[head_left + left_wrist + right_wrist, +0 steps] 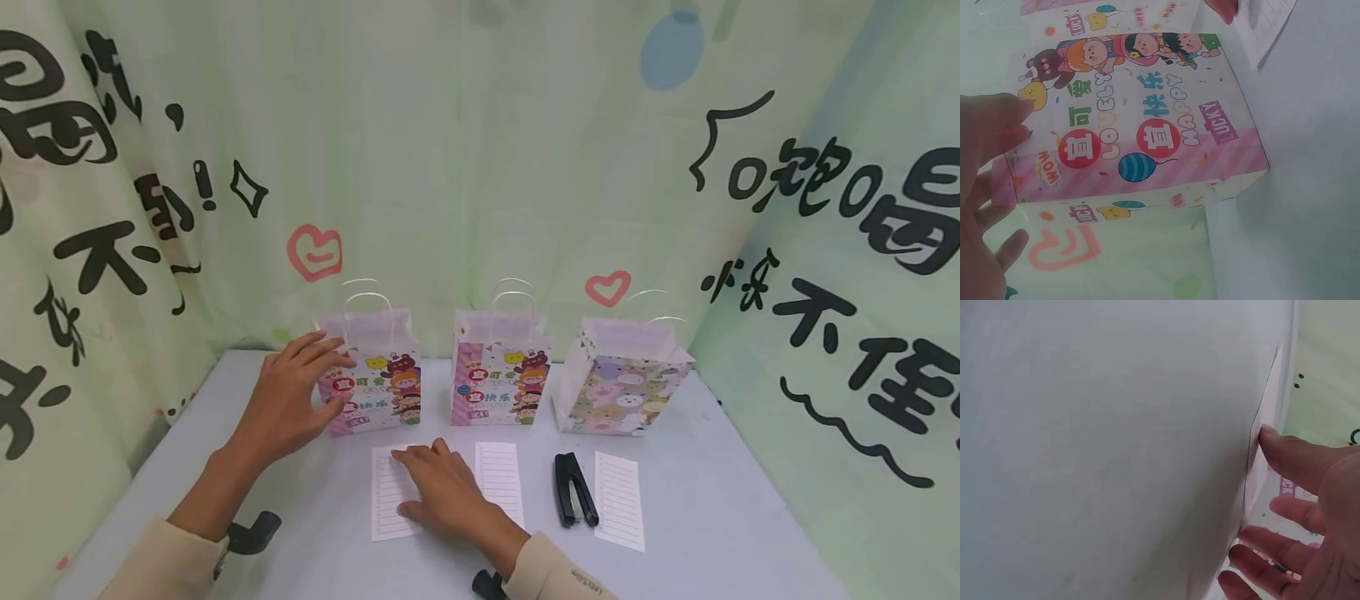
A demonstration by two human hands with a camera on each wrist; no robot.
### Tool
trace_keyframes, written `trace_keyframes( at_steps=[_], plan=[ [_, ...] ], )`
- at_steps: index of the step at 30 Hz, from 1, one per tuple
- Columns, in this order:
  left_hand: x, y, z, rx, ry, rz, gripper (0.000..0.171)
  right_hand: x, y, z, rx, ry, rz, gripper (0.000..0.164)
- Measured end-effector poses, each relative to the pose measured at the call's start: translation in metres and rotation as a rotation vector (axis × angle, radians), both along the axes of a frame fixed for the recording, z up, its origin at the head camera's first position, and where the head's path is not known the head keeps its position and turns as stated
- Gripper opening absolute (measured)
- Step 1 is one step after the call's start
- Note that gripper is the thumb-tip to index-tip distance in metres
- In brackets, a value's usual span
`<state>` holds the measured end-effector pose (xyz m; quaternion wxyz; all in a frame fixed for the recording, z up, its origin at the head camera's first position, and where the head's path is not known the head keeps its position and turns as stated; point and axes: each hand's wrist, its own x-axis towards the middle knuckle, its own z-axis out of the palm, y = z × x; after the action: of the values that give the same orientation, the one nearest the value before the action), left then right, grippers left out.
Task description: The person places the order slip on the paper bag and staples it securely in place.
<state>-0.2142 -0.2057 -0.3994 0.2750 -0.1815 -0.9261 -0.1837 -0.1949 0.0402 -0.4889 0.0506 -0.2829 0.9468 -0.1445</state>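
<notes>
My left hand [300, 396] is at the left side of the leftmost paper gift bag [382, 387], which is white and pink with cartoon figures. In the left wrist view, fingers [1013, 115] overlap the upper front of this bag, and others extend past its side. My right hand [446, 492] reaches over the left lined paper slip [386, 508] on the table, partly covering it. Seen from the right wrist, the thumb [1275, 447] is at the slip's edge and the fingers are spread apart, with a slight bend in the paper.
A matching gift bag [498, 383] stands in the middle, and one with an animal print [626, 392] on the right. Two more lined slips, a middle one [498, 475] and a right one [621, 500], lie in front. A black stapler [573, 492] sits between them. Printed curtains surround the table.
</notes>
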Motion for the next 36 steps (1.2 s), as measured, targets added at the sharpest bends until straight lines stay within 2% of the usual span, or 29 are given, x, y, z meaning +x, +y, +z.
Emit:
trace_keyframes(
  at_steps=[4, 11, 17, 23, 31, 36],
  plan=[
    [0.0003, 0.0008, 0.0004, 0.005, -0.002, -0.005, 0.047, 0.0024, -0.0015, -0.0021, -0.035, 0.004, -0.006, 0.072],
    [0.0000, 0.0007, 0.0000, 0.007, 0.002, -0.006, 0.046, 0.0035, -0.0020, -0.0040, -0.234, -0.100, -0.031, 0.078],
    [-0.0002, 0.0006, -0.0014, 0.006, 0.002, -0.011, 0.046, 0.0013, 0.0006, -0.0047, -0.160, -0.043, -0.016, 0.069],
    [0.0006, -0.0001, -0.0010, 0.003, 0.008, -0.006, 0.045, -0.0008, -0.0021, -0.0052, -0.158, -0.058, -0.030, 0.067],
    [0.0025, -0.0005, 0.0001, 0.003, 0.000, -0.004, 0.044, -0.0006, -0.0031, -0.0062, -0.322, -0.116, -0.089, 0.069],
    [0.0015, 0.0006, 0.0001, -0.003, -0.007, -0.002, 0.045, -0.0027, 0.0002, -0.0028, -0.422, -0.132, -0.096, 0.053]
  ],
)
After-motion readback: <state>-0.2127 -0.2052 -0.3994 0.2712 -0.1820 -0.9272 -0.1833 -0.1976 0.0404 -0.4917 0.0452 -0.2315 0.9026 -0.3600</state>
